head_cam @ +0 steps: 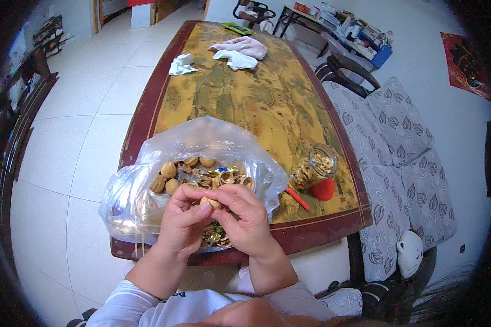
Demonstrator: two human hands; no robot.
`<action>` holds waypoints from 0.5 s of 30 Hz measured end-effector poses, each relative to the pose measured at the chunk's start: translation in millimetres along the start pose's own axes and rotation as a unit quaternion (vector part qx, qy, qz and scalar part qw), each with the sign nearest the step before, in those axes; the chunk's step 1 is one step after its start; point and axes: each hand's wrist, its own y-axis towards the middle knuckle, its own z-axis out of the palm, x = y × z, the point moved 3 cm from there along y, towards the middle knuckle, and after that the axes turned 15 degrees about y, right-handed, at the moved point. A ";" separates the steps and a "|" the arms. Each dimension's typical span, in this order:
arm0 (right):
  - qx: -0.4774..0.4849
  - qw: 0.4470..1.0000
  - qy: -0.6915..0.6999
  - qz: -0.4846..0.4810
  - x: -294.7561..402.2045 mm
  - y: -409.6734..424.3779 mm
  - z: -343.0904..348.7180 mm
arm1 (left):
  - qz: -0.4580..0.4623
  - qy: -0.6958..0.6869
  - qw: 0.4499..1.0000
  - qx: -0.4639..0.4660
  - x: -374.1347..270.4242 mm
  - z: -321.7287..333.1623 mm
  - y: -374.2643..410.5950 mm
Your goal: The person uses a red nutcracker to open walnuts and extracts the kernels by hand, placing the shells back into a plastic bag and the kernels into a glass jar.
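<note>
Between the fingertips of my left hand [184, 218] and my right hand [243, 212] is a walnut [210, 203], gripped from both sides. Its underside is hidden by my fingers. Just below the hands spreads a clear plastic bag [204, 135], opened out on the table. On the bag's left side lie several whole walnuts [168, 170]. Cracked walnut shells [226, 177] are heaped beyond my fingers, with scraps of shiny wrapper [222, 169] among them. More shell pieces and green-gold foil [214, 233] show under my wrists.
A glass jar of walnut kernels [315, 165] stands at the right, beside a red lid [323, 189] and a red stick-like object [298, 199]. Cloths [245, 49] and crumpled white tissue [182, 64] lie farther along the patterned table [237, 98]. A cushioned sofa [388, 163] runs along the right.
</note>
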 end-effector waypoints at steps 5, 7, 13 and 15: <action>-0.046 0.999 0.004 -0.017 -3.8 -2.6 1.4 | -0.011 -0.016 1.000 0.011 4.0 -1.1 -0.7; -0.046 0.999 0.017 -0.013 -3.0 -1.9 1.6 | -0.006 -0.020 1.000 0.008 5.4 -0.1 -0.5; -0.066 0.997 0.041 -0.004 -3.4 -1.6 1.3 | -0.016 -0.021 1.000 -0.007 6.9 1.8 -0.7; -0.069 0.997 0.035 0.000 -3.8 -1.4 1.4 | -0.019 -0.016 1.000 -0.010 8.7 1.0 0.0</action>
